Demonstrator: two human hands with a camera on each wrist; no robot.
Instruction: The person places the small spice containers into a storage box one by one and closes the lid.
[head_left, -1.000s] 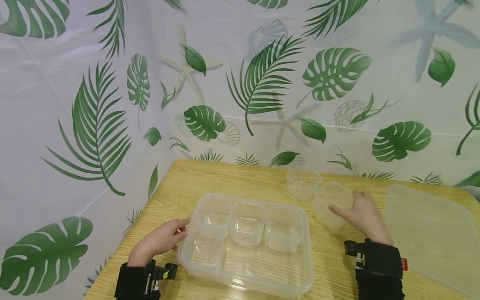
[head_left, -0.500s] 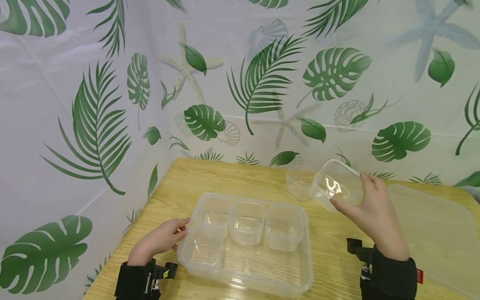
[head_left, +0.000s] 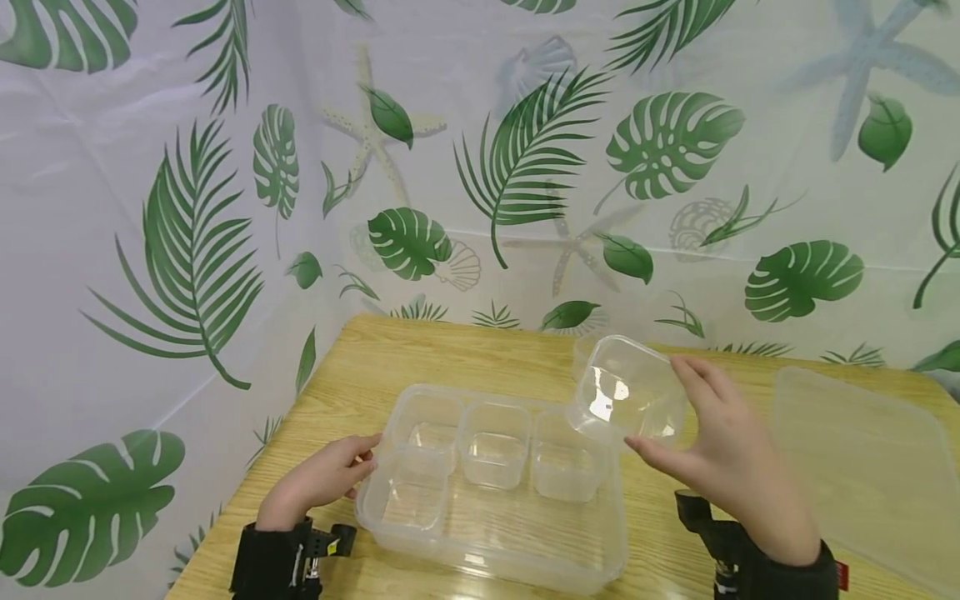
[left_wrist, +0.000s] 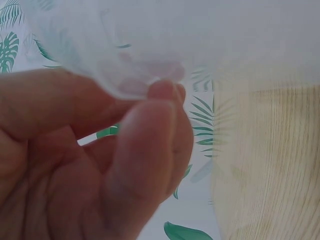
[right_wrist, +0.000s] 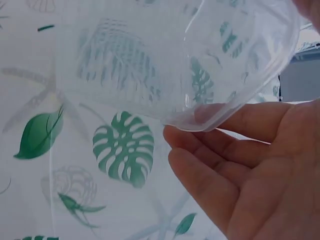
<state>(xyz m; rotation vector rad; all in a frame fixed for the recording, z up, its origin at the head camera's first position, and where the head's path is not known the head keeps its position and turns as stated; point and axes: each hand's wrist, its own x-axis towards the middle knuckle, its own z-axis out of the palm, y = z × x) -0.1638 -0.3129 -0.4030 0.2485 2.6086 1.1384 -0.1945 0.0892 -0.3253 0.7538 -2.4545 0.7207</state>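
From the head view, a large clear rectangular plastic tray (head_left: 491, 533) lies on the light wooden table (head_left: 450, 354) near its left edge, its long axis running along the table's near edge. Four small clear square tubs sit inside: three in the far row and one (head_left: 408, 496) at the near left. The left hand (head_left: 318, 483) rests at the tray's left rim, fingers curled against it. The right hand (head_left: 723, 462) holds a small clear plastic square cup (head_left: 626, 387) in the air above the tray's far right corner, tilted so its mouth faces the camera, thumb below and fingers behind. Another clear cup stands behind it, mostly hidden. A frosted rectangular plastic lid (head_left: 855, 467) lies flat by the right edge.

The left wrist view shows, close and blurred, fingers (left_wrist: 145, 165) pinching the tray's clear rim (left_wrist: 125, 85), a grip the head view leaves unclear.

The right wrist view looks up beneath the cup (right_wrist: 190, 65); fingers (right_wrist: 250, 125) cradle its rim, leaf-printed curtain (right_wrist: 122, 147) behind.
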